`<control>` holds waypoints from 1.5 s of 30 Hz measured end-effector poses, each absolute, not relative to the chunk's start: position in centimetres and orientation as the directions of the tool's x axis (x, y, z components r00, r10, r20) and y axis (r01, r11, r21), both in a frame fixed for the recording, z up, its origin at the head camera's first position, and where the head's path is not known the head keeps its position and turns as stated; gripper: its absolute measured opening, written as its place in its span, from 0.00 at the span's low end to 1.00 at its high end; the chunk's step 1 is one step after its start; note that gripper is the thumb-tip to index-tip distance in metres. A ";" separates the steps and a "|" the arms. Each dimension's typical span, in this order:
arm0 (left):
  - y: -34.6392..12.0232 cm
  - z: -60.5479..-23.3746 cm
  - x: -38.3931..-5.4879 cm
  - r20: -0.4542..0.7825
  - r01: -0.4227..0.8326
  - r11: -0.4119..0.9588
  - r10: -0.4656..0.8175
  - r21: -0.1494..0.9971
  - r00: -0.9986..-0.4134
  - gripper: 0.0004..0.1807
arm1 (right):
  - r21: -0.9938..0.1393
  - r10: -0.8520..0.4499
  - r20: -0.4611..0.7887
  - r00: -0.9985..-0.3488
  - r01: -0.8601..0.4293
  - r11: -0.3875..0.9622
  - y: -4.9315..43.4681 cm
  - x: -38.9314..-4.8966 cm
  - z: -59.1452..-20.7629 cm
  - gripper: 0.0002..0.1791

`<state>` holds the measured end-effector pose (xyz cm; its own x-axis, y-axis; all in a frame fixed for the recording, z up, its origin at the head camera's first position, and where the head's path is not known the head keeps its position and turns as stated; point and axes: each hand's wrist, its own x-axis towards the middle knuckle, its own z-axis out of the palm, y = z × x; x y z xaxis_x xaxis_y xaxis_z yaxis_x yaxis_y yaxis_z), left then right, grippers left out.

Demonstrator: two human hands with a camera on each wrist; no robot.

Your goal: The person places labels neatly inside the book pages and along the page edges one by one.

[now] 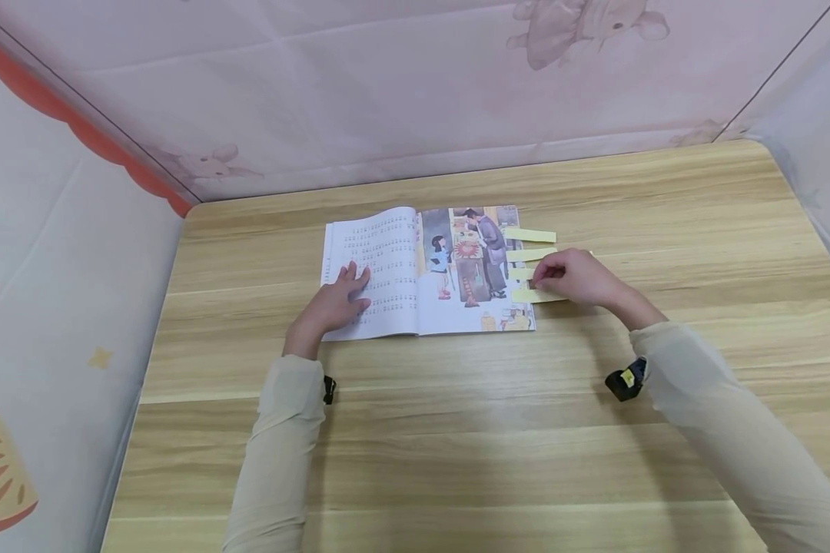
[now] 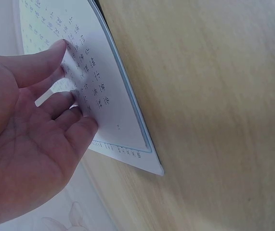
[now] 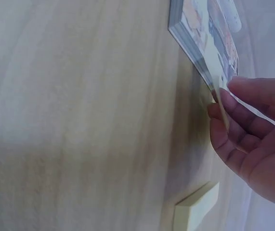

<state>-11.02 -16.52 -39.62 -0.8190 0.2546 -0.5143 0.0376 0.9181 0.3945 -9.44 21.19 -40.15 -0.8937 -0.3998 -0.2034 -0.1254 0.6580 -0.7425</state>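
Observation:
An open book (image 1: 432, 315) lies on the table, with text on its left page and a picture of two people on its right page. My left hand (image 1: 337, 303) rests on the left page with its fingers spread. In the left wrist view, the fingertips (image 2: 86, 126) touch the printed paper. Several yellow sticky notes (image 1: 531, 235) stick out past the book's right edge. There my right hand (image 1: 576, 278) pinches one of the lower yellow sticky notes (image 3: 218, 79) between thumb and curled fingers, hiding part of the strips.
A thick yellow sticky-note pad (image 3: 195, 209) lies on the table near the right hand. The wood-grain table (image 1: 415, 445) runs back to a pink patterned backdrop (image 1: 387, 92). A dark wrist camera (image 1: 625, 379) hangs beside the right sleeve.

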 end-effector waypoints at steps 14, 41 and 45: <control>-16.5 -39.4 -10.9 -0.512 0.038 0.919 0.252 0.391 -0.821 0.32 | -0.734 -0.372 -0.179 -0.911 -0.129 0.667 21.5 -9.5 -38.3 0.06; -16.4 -39.2 -10.9 -0.514 0.026 0.912 0.254 0.410 -0.819 0.31 | -0.798 -0.481 -0.185 -0.857 -0.155 0.583 19.4 -8.4 -39.5 0.14; -16.4 -39.1 -10.8 -0.515 0.020 0.910 0.252 0.414 -0.819 0.31 | -0.794 -0.494 -0.190 -0.848 -0.163 0.585 19.4 -8.3 -39.6 0.15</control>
<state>-10.83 -16.36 -39.15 -0.8190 0.2522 -0.5154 0.0195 0.9100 0.4142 -8.26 19.44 -39.57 -0.8484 -0.4941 -0.1897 -0.1634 0.5855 -0.7940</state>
